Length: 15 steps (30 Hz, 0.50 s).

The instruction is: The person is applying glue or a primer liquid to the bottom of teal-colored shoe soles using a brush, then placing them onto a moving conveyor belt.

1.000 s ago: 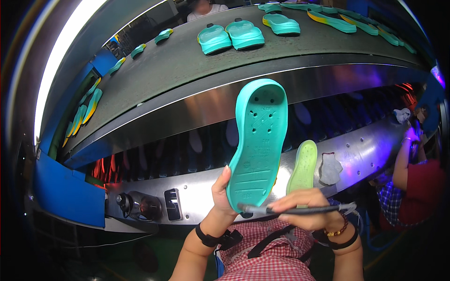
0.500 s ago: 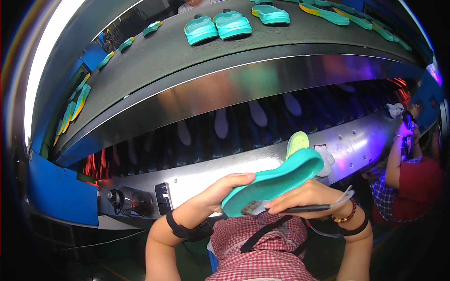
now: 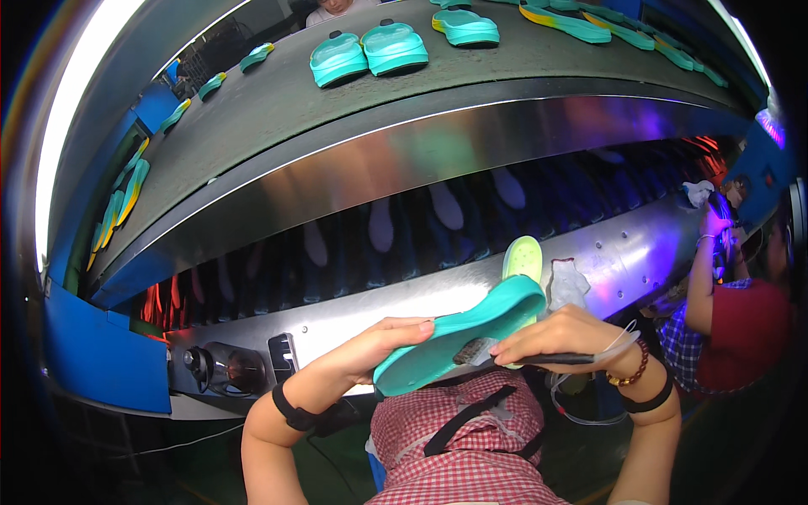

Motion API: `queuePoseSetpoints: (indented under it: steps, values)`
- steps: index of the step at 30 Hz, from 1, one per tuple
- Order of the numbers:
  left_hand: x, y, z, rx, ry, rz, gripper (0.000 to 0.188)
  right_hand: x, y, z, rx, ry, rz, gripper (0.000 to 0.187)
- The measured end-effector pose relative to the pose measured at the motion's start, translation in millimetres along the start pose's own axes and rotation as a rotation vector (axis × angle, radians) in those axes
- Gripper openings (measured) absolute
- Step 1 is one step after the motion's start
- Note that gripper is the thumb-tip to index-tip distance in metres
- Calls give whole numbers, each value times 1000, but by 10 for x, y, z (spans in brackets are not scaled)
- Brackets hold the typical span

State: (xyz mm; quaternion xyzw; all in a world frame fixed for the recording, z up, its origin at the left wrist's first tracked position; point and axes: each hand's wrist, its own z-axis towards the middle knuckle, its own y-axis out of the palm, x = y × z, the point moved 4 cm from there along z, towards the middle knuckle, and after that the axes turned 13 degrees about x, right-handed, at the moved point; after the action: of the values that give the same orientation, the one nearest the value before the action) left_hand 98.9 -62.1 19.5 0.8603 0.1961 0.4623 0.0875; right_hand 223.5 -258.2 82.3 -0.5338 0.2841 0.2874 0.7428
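Observation:
My left hand grips a teal shoe sole by its left end, thumb along the upper edge. The sole is tilted, with its hollow inner side toward me. In my right hand is a flat brush with a dark handle, its bristles touching the hollow of the sole. A clear thin tube runs from the handle end by my right wrist. Just behind the held sole, a yellow-green sole lies on the metal ledge, its near part partly hidden.
A white cloth, a phone and a dark jug rest on the metal ledge. Beyond is a dark lower row of soles. Above, a conveyor belt carries several teal soles. A co-worker is at the right.
The brush has moved from the sole's near left end toward its middle. The held sole has turned slightly, and the whole view has shifted a little.

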Motion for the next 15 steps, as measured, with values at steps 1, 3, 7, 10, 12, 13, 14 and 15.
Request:
queuePoseSetpoints:
  steps: [1,3,7,10,12,13,14,15]
  values:
    - [-5,-4,-4,-8,32,38,46,13,10,-34,-56,-35,-56,31]
    - [-24,-46,8,40,14,-1,45,74,33,-99,-115,-37,-158,28]
    - [-24,-91,-3,-5,73,-5,46,239,-48,-110,160,75,17,22]
    - [-19,-140,10,64,82,-28,50,247,37,-134,75,127,67,23]
    - [-39,-66,41,-5,80,-154,53,217,83,-145,122,236,237,24]
    - [-81,-43,75,38,43,-196,55,199,111,-150,206,287,354,24]
    - [-112,39,104,-40,62,-312,56,179,147,-148,294,309,468,24]
    - [-169,100,153,-44,51,-404,57,189,230,-128,345,344,476,23]
